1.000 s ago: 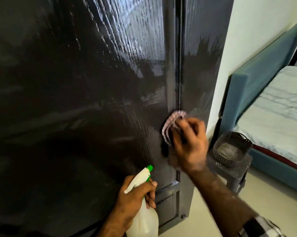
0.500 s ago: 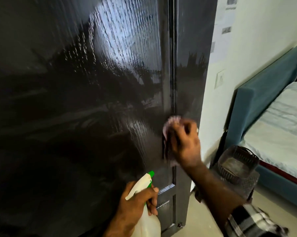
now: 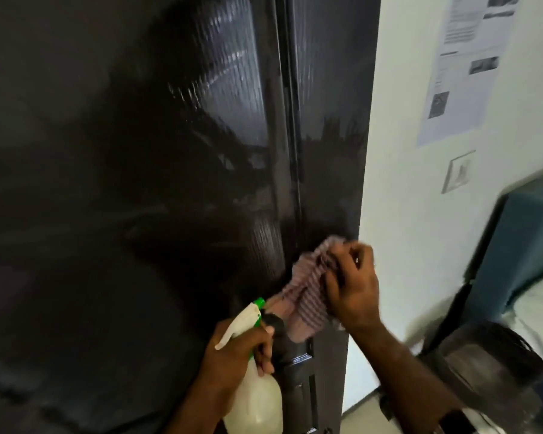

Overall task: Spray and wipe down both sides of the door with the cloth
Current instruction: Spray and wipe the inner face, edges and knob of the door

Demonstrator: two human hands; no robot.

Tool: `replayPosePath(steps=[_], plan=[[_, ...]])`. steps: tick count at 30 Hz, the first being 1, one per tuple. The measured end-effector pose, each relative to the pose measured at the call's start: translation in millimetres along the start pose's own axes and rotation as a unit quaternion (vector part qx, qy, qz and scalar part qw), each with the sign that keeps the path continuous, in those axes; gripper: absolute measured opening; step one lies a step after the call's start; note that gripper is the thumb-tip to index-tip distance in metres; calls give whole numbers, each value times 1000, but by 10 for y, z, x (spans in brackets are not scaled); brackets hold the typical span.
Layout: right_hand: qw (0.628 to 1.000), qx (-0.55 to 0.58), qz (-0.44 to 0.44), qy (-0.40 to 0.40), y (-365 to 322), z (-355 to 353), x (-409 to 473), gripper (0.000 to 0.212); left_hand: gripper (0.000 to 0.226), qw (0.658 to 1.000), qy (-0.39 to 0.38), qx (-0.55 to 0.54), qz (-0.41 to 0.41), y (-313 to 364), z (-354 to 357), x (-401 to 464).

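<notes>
The door fills the left and centre of the frame, a dark, glossy surface with a wood grain that catches light in streaks near the upper middle. A vertical groove runs down it right of centre, and its right edge stands against the pale wall that takes up the right side. On the wall, at the upper right, hangs a printed paper sheet with small pictures, and below it sits a light switch.

At the right edge of the frame stands a teal bed headboard, blurred, with pale bedding below it. In the lower right corner is a dark basket, too blurred to tell more.

The right hand, at lower centre right, has its fingers curled round a bunched striped cloth and presses it against the door near the door's right edge; the cloth hangs down and to the left of the hand.

The left hand, at the bottom centre, grips the neck of a spray bottle, fingers wrapped round it below the white trigger head. The bottle's green nozzle tip points up toward the door, just beside the lower end of the cloth. The bottle's pale, translucent body reaches the bottom edge of the frame.
</notes>
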State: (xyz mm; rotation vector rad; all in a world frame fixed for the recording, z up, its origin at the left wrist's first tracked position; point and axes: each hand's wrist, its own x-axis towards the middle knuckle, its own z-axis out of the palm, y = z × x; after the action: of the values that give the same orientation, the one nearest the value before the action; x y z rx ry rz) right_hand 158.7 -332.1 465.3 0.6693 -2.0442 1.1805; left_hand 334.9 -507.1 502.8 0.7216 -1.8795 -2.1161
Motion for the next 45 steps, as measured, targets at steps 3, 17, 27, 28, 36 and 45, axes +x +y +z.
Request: replayPosePath(steps=[3, 17, 27, 28, 36, 45], plan=[[998, 25, 0, -54, 232, -68, 95, 35, 39, 999, 32, -9, 19, 98, 120, 158], [988, 61, 11, -141, 611, 291, 304, 39, 40, 997, 58, -1, 41, 217, 499, 350], [979, 10, 114, -166, 679, 480, -170, 35, 44, 997, 74, 10, 14, 93, 441, 332], [974, 23, 162, -155, 699, 516, -226, 36, 43, 997, 72, 13, 9, 70, 434, 324], [960, 40, 250, -122, 573, 300, -381, 36, 41, 999, 28, 29, -15, 6, 437, 0], [991, -25, 128, 25, -471, -682, -699, 30, 17, 992, -113, 57, 25, 152, 259, -748]])
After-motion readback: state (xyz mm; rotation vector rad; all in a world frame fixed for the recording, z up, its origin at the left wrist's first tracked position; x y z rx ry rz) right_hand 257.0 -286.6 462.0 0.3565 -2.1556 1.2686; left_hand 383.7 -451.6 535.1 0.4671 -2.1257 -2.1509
